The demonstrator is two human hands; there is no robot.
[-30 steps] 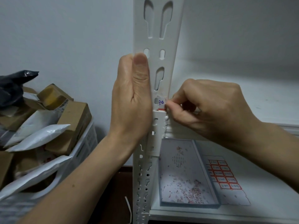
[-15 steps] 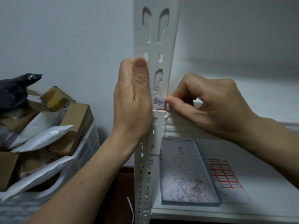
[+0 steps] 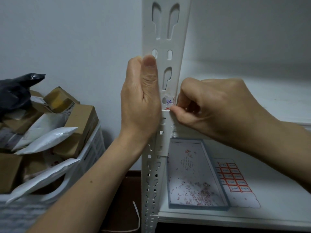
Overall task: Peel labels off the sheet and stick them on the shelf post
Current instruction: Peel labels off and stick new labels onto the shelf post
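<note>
The post [image 3: 165,31] is being gripped by the L hand [image 3: 139,105], thumb flat in front, fingers behind, prob. steadying it against the curled R hand [image 3: 210,106]. The sheet [image 3: 235,185] is being left within reach on the shelf [image 3: 272,190]. The label [image 3: 169,102], on the post, is being pinched btwn R thumb & forefinger.

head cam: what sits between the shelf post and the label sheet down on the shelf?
Between shelf post and label sheet lies a shallow blue-edged tray holding reddish scraps; head view.
</note>
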